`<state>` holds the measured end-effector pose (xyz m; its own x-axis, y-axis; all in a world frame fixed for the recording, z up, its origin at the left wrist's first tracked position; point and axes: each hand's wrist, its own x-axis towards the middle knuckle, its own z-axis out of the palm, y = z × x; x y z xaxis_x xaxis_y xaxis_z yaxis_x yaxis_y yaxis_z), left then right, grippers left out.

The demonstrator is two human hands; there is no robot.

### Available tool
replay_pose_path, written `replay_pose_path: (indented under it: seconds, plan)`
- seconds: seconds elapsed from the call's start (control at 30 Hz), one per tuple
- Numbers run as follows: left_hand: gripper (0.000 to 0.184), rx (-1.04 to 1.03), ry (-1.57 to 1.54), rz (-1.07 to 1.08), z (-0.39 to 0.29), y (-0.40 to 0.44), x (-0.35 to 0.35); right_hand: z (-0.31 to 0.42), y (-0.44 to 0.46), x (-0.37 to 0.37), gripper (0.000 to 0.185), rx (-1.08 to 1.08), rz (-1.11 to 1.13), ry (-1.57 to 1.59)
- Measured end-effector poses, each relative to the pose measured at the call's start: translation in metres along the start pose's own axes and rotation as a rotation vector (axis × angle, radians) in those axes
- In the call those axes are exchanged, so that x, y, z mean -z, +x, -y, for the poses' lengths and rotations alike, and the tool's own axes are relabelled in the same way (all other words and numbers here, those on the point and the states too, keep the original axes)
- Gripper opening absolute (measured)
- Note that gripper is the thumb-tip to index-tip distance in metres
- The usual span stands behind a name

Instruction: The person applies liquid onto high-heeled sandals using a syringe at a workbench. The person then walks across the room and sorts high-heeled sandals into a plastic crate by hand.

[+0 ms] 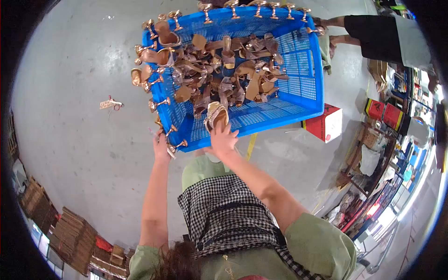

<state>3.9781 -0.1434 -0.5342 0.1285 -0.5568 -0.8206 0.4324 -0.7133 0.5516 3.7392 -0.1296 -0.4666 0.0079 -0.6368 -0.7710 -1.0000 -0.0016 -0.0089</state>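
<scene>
A blue plastic crate [284, 114] holds a heap of brown and rose-gold heeled sandals [228, 63]. More sandals hang along its far and left rims, their shiny gold heels [207, 13] pointing outward. My right hand [224, 140] is at the near rim, its fingers around a gold-strapped sandal [217, 116] tilted over the crate's edge. By the near left corner is my left hand [161, 147], fingers closed beside the heels hooked there. A thin, pale thing [171, 152] shows at that hand, too small to name.
Red boxes [322, 123] stand on the grey floor right of the crate. Another person in black shorts [373, 38] is at the far right corner. Loaded shelves [368, 163] line the right side; cardboard stacks [74, 238] are at lower left. A tag [111, 103] lies on the floor.
</scene>
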Motion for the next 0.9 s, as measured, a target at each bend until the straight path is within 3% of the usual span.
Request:
replay_pose_path:
  seconds: [0.1, 0.17, 0.3, 0.37, 0.4, 0.47, 0.57, 0.63, 0.7, 0.73, 0.77, 0.83, 0.9]
  plan:
    - [0.024, 0.015, 0.021, 0.028, 0.010, 0.007, 0.007, 0.007, -0.004, -0.012, 0.068, 0.096, -0.037, -0.046]
    - [0.029, -0.056, 0.048, 0.040, 0.020, 0.013, 0.012, 0.009, -0.003, -0.005, 0.060, 0.068, 0.121, -0.188]
    - [0.032, -0.026, -0.017, 0.002, 0.003, -0.011, -0.016, -0.002, 0.012, -0.025, 0.061, 0.150, 0.146, -0.110]
    - [0.033, 0.066, 0.107, 0.123, 0.001, -0.009, -0.001, -0.009, 0.013, -0.043, 0.056, -0.024, -0.048, 0.096]
    - [0.033, -0.013, 0.112, 0.087, 0.018, 0.004, 0.008, -0.015, 0.010, -0.038, 0.055, -0.089, -0.125, 0.168]
    - [0.033, -0.020, 0.132, 0.091, 0.023, 0.008, 0.014, -0.034, -0.021, 0.002, 0.049, 0.148, -0.045, 0.009]
    - [0.031, -0.025, 0.085, 0.082, 0.026, -0.004, 0.015, -0.056, -0.035, -0.002, 0.055, 0.066, -0.216, 0.011]
    - [0.030, -0.035, 0.006, 0.109, 0.023, -0.017, -0.001, -0.081, -0.067, 0.016, 0.055, -0.009, -0.236, 0.191]
    - [0.030, 0.034, 0.019, 0.012, 0.005, -0.051, -0.008, -0.105, -0.093, 0.021, 0.054, -0.048, -0.245, 0.588]
    - [0.030, 0.057, 0.021, -0.046, -0.005, -0.068, -0.010, -0.118, -0.105, 0.015, 0.046, -0.030, -0.420, 0.640]
    - [0.032, 0.073, 0.046, -0.046, -0.013, -0.083, -0.008, -0.134, -0.118, 0.013, 0.046, -0.030, -0.445, 0.636]
    - [0.034, 0.082, 0.091, -0.049, -0.019, -0.107, 0.005, -0.168, -0.142, 0.009, 0.054, -0.029, -0.308, 1.336]
    - [0.033, 0.077, 0.156, -0.053, -0.024, -0.134, 0.017, -0.204, -0.172, 0.002, 0.053, -0.013, -0.231, 1.728]
